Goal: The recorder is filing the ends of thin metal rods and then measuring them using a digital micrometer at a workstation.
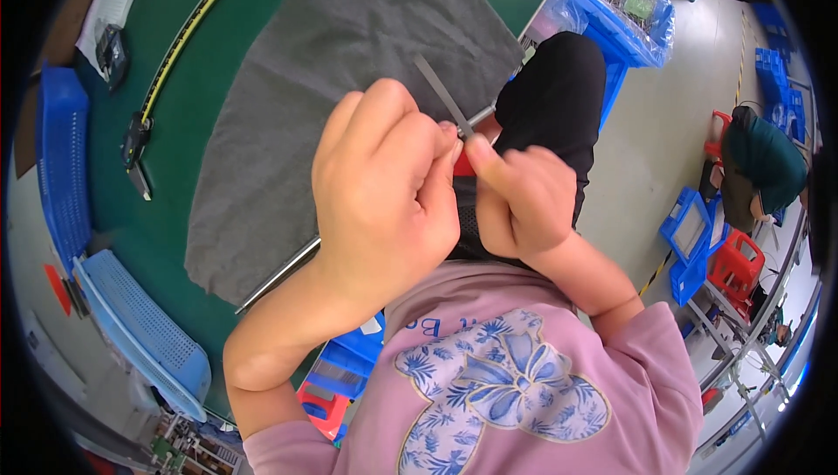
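Green table [175, 204] edge near — hands [384, 187] pinching strip [439, 91].

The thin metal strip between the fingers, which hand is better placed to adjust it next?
Probably the left hand: its fingertips pinch the metal strip at its base. The right hand grips the red-handled tool.

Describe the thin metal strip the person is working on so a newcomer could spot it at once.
Start at the grey cloth spread over the green table. Above its near edge the left hand and right hand meet; the flat grey metal strip slants up from their fingertips, the only bare metal blade there.
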A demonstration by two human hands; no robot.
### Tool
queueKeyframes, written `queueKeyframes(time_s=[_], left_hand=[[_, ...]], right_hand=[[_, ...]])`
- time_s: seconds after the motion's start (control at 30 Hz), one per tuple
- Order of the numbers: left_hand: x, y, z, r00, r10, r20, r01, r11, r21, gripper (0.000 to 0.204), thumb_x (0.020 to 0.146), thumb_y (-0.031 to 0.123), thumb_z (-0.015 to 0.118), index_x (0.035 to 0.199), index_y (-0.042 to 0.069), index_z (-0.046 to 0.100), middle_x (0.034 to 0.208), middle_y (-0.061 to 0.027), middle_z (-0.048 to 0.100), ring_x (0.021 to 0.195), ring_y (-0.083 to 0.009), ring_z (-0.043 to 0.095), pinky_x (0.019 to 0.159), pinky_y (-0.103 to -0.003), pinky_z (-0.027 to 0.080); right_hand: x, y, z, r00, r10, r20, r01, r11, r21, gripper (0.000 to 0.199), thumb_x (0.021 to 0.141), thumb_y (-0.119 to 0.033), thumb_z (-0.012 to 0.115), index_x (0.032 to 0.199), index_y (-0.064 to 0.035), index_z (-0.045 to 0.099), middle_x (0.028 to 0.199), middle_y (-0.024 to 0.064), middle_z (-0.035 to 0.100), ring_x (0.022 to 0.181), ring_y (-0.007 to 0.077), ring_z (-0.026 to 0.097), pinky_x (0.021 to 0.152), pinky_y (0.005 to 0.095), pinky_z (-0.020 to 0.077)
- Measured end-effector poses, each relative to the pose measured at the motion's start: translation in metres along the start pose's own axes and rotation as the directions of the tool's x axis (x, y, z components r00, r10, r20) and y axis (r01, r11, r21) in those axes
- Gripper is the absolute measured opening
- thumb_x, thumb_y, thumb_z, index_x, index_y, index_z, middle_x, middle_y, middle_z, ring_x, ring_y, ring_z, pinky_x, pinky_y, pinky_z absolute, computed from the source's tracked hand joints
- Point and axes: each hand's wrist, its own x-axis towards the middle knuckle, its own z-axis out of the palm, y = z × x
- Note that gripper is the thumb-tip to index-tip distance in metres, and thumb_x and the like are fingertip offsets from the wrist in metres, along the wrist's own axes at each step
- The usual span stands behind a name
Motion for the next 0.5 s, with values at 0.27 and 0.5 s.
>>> queueKeyframes(time_s=[0.27,0.5], left_hand=[[0.0,0.0,0.0,1.0,-0.009,0.006,0.009,1.0,-0.013,0.015,0.064,-0.007,0.064,0.069,0.002,0.054,0.072,-0.009,0.046,0.064,-0.0276,0.047,0.055,-0.037,0.037],[0.002,0.001,0.0,1.0,0.001,0.004,-0.001,1.0,0.001,0.015,0.065,-0.007,0.065,0.069,0.002,0.053,0.071,-0.0088,0.047,0.064,-0.0276,0.047,0.055,-0.037,0.037]], right_hand=[[-0.005,0.006,0.011,0.996,-0.031,-0.089,0.03,0.999,-0.011,0.04,0.055,0.005,0.059,0.094,0.0024,0.066,0.052,0.0008,0.039,0.039,0.0143,0.039,0.039,0.0266,0.0284],[0.002,0.011,0.018,0.986,-0.093,-0.139,0.092,0.996,-0.011,0.04,0.056,0.004,0.059,0.095,0.0024,0.067,0.052,0.0002,0.039,0.04,0.0132,0.038,0.039,0.0263,0.0279]])
